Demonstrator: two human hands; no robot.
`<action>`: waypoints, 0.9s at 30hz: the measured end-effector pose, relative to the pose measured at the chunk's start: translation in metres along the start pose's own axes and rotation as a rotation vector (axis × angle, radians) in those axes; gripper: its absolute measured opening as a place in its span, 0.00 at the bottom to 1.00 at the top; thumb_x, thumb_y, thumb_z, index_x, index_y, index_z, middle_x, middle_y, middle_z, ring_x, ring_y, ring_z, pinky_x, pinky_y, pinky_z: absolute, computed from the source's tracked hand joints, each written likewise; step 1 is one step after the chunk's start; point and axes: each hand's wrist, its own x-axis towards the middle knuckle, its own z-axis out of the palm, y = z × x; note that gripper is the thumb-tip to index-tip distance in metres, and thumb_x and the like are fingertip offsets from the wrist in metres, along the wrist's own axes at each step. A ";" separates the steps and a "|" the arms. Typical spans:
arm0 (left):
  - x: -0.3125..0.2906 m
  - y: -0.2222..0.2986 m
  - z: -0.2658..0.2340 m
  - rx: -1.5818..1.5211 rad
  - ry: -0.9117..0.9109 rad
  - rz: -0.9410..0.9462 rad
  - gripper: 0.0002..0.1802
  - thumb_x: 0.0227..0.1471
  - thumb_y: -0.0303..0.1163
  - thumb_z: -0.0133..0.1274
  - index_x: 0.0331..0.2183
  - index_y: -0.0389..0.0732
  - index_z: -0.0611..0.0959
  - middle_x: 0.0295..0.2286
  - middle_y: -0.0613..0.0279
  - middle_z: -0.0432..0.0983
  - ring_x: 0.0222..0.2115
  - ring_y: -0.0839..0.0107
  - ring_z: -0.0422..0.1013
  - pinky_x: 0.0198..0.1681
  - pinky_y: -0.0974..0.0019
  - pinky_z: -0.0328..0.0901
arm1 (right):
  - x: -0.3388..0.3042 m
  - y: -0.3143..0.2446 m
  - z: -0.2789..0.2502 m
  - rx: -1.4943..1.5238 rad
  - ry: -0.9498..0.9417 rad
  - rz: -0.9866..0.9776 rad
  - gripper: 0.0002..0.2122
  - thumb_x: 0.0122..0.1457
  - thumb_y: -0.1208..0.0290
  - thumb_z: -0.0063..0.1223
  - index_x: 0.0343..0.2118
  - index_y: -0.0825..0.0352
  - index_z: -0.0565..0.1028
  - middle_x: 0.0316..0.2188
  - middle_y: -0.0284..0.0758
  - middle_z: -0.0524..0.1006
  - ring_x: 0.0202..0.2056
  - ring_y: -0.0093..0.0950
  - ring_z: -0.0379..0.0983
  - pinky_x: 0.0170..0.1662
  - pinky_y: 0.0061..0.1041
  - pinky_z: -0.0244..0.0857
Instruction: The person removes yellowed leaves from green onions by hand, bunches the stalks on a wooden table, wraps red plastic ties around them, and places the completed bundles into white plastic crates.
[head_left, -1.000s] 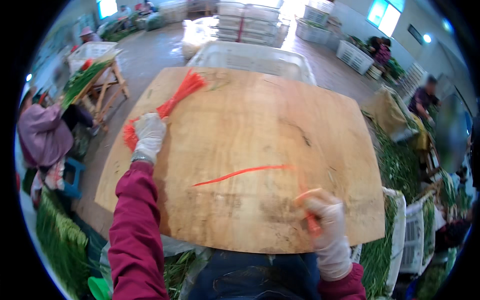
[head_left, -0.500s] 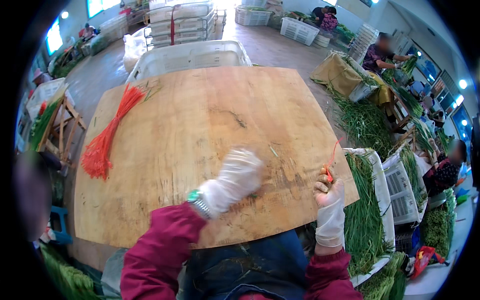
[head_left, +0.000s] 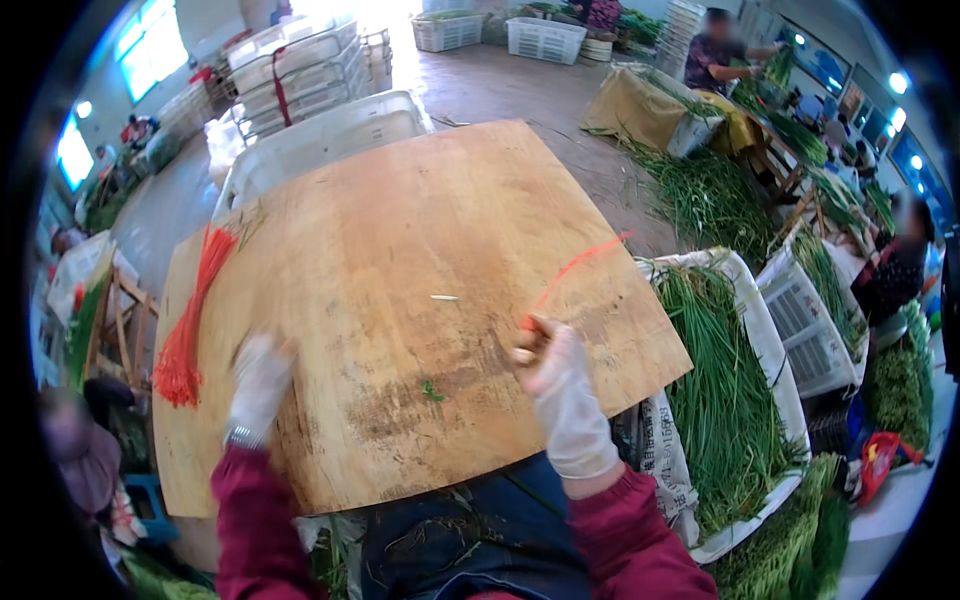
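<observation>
The white-gloved right hand (head_left: 562,372) grips a thin red plastic strip (head_left: 578,263) extending far-right over the tan wooden table (head_left: 400,270). A red plastic-strip bundle (head_left: 190,320) lies just left of the blurred, white-gloved left hand (head_left: 261,380), its grip unclear.

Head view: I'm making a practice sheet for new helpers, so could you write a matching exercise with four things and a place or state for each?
1. red bundle
2. right hand
3. green scrap
4. crate of green stalks

A. right of the wooden board
B. on the board, between left hand and right hand
C. holding a red strip
D. on the board's left side

Pairs: 1-D, 2-C, 3-B, 4-A
</observation>
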 end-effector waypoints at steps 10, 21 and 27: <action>-0.216 0.082 -0.189 0.446 -0.399 -0.802 0.16 0.38 0.33 0.54 0.32 0.34 0.77 0.37 0.46 0.70 0.34 0.63 0.71 0.36 0.60 0.64 | 0.008 0.067 0.044 0.069 -0.361 -0.043 0.06 0.50 0.73 0.43 0.29 0.69 0.66 0.29 0.40 0.70 0.33 0.32 0.68 0.33 0.27 0.65; -0.007 0.186 -0.109 -0.743 -0.079 -0.572 0.12 0.42 0.19 0.48 0.34 0.33 0.75 0.28 0.55 0.72 0.31 0.69 0.69 0.31 0.70 0.65 | -0.035 -0.045 -0.002 -1.061 -0.188 -0.582 0.13 0.49 0.69 0.49 0.37 0.72 0.70 0.30 0.38 0.73 0.30 0.25 0.71 0.32 0.21 0.66; -0.027 0.215 -0.101 -1.306 -0.315 -0.929 0.09 0.48 0.26 0.48 0.32 0.30 0.76 0.20 0.60 0.73 0.18 0.77 0.68 0.23 0.77 0.64 | -0.034 -0.150 -0.090 -1.569 0.440 -1.245 0.14 0.48 0.72 0.50 0.38 0.71 0.70 0.35 0.42 0.73 0.37 0.33 0.70 0.41 0.25 0.62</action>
